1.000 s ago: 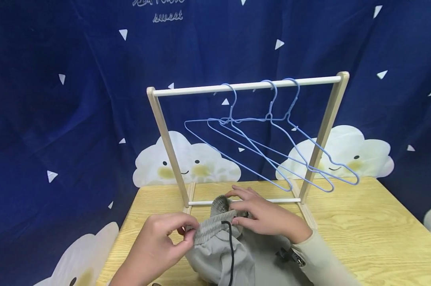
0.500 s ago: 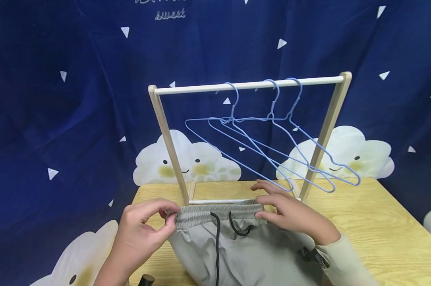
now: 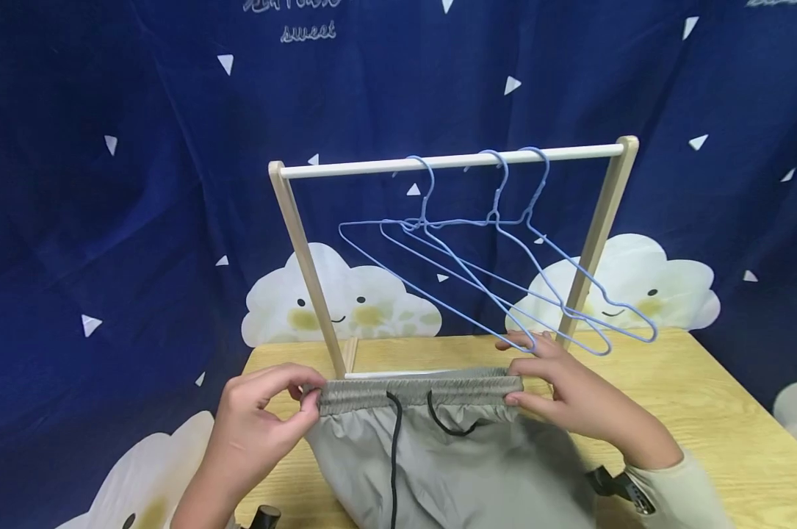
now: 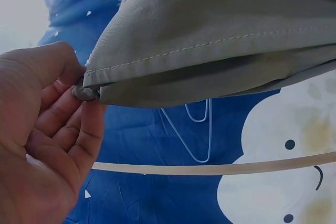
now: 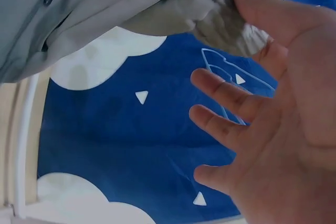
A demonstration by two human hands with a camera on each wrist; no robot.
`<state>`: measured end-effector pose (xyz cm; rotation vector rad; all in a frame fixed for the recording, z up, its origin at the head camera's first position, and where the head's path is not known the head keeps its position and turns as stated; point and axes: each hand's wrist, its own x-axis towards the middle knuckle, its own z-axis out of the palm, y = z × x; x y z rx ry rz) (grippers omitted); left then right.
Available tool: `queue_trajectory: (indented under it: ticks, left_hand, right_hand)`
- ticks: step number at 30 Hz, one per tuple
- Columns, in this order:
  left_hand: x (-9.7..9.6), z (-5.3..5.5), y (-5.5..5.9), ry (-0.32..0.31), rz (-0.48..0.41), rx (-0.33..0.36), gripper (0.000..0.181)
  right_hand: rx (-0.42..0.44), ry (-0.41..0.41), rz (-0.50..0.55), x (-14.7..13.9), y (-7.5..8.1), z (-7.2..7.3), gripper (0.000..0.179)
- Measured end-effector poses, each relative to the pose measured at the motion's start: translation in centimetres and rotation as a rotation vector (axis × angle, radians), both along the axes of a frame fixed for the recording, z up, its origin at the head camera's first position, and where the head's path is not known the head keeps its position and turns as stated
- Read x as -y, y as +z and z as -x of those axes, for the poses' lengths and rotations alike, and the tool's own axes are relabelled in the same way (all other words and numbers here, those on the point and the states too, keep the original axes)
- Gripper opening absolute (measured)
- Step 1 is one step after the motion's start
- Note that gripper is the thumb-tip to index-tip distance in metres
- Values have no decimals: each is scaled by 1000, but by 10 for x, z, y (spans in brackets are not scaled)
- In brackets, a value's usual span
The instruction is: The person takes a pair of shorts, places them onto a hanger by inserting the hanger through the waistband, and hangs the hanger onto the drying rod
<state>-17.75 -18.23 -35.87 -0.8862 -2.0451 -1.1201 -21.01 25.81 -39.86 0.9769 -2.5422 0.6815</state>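
Pinching opposite ends of its waistband point(image 3: 411, 394), your left hand point(image 3: 248, 422) and right hand point(image 3: 573, 386) hold a grey garment point(image 3: 477, 470) raised above the wooden table point(image 3: 722, 419), before the rack point(image 3: 308, 272); your right hand's other fingers point(image 5: 226, 93) spread loosely. Its elastic is gathered, its mouth slightly parted, and a black drawstring point(image 3: 394, 448) dangles in front. Three blue hangers point(image 3: 493, 217) hang from the rack; one corner overlaps your right fingertips, though you cannot tell whether they touch. Behind hangs a dark blue curtain point(image 3: 140, 184).

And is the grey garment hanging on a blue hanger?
No, the left hand and right hand hold its waistband, and the hangers hang bare.
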Motion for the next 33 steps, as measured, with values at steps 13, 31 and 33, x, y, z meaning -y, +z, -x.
queue_trajectory:
  ticks: [13,31,33]
  left_hand:
    - [2,3,-1,21,-4,-76,42]
    - [2,7,0,-54,75,-220,41]
    - [2,5,0,-52,100,-212,40]
  right_hand:
    - [-98,-8,44,-18,17,-25,42]
    - [-242,-50,62,-34,41,-47,47]
    - [-281,-65,67,-37,42,-48,45]
